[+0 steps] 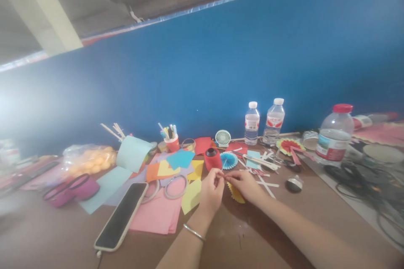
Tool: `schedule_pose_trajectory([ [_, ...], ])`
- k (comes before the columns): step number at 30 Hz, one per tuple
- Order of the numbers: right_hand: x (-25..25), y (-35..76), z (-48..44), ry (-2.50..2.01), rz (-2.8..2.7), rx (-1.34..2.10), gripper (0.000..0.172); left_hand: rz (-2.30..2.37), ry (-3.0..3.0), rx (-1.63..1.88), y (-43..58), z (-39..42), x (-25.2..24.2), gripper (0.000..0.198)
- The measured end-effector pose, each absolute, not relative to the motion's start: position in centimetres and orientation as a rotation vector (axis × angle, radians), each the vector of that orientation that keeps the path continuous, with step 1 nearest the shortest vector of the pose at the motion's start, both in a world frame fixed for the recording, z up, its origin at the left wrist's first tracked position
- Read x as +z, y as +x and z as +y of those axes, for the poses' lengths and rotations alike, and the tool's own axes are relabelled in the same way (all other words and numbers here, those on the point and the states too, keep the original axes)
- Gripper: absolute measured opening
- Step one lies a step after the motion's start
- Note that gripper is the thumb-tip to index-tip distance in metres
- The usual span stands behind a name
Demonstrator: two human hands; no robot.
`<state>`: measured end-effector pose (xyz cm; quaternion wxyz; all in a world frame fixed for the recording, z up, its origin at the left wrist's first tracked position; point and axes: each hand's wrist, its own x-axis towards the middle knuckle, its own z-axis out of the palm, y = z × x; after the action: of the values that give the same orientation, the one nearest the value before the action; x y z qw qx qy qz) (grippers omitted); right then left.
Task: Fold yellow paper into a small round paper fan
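Note:
Above the table my left hand (212, 189) is closed in a pinch, its fingertips meeting those of my right hand (244, 183). The right fingers are pinched too; whatever lies between the fingertips is too small to make out. Under my right hand shows a yellow pleated paper piece (236, 194) with a zigzag edge; I cannot tell whether it is held or lies on the table. Just beyond my left hand stands a red spool of thread (213, 160) with a dark top. A blue pleated paper rosette (229, 161) lies right beside the spool.
Left are coloured paper sheets (158, 214), tape rolls (176, 196) and a phone (121, 216). A cup of pens (172, 143) and small fan (222, 138) stand behind. To the right are paper strips (268, 184), water bottles (251, 124), a large bottle (334, 136) and cables (350, 176).

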<state>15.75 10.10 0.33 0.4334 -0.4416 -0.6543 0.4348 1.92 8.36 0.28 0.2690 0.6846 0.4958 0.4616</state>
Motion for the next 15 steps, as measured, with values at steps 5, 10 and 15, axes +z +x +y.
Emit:
schedule_pose_trajectory([
  [5, 0.58, 15.58, 9.71, -1.045, -1.78, 1.011, 0.024, 1.358, 1.867, 1.314, 1.7, 8.49, 0.13, 0.011],
  [10, 0.69, 15.62, 9.48, -0.992, -1.822, 1.029, 0.022, 1.323, 1.84, 1.351, 1.64, 8.66, -0.02, 0.01],
  [15, 0.66, 15.74, 9.46, -0.947, -1.812, 1.092, 0.022, 1.263, 1.798, 1.374, 1.58, 8.53, 0.0, 0.01],
])
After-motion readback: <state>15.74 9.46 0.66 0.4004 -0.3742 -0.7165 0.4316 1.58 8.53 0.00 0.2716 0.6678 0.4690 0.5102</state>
